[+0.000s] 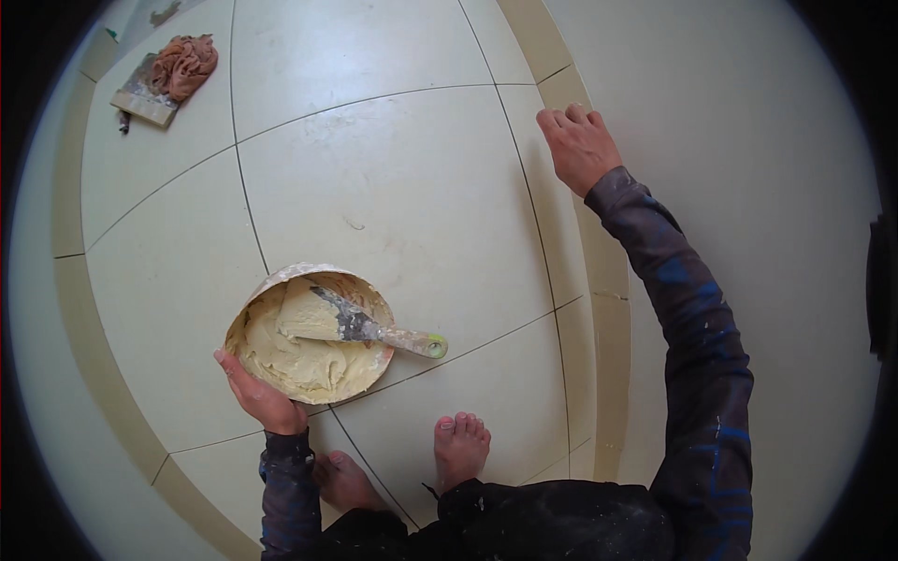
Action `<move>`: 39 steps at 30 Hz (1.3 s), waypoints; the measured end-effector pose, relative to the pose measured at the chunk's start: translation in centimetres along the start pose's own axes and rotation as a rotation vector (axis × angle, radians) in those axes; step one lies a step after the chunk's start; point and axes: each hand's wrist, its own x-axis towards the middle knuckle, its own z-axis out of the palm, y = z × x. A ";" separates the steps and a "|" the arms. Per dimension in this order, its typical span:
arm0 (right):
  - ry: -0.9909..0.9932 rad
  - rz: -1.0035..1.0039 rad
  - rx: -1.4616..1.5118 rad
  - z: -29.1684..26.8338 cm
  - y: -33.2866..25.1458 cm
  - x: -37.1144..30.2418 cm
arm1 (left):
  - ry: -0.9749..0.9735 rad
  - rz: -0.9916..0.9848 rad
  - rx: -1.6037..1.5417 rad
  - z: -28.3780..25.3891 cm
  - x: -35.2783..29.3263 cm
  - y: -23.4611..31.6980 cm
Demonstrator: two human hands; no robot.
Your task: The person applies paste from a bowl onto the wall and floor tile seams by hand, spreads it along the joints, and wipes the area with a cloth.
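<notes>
At the lower left my left hand (262, 395) grips a round tub (281, 275) by its side, with the fingers wrapped underneath. Thick cream-coloured putty (304, 365) coats the inside of the tub. Across it lies a putty knife (351, 320), its blade smeared with the paste and its worn handle sticking out over the right rim. Out to the upper right, my right hand (580, 150) is close to the wall with its fingers curled in. The fingertips are turned away, so whatever they may hold is hidden.
Pale tiles with dark joints cover the floor (374, 168). A pinkish crumpled rag (185, 67) rests on a putty-stained flat tool (145, 103) at the upper left. Beige skirting (613, 374) runs below the right wall (730, 122). My bare feet (461, 449) stand near the tub.
</notes>
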 end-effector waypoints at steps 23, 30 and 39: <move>-0.217 -0.003 -0.420 7.2 -3.0 -14.2 | 0.015 -0.013 -0.001 -0.6 1.9 -1.3; -0.093 0.022 -0.136 4.9 1.6 -0.2 | 0.005 -0.017 0.005 -0.7 1.6 -2.1; -0.367 0.064 -0.437 8.9 5.3 7.7 | -0.019 -0.025 -0.008 -0.6 1.7 -3.0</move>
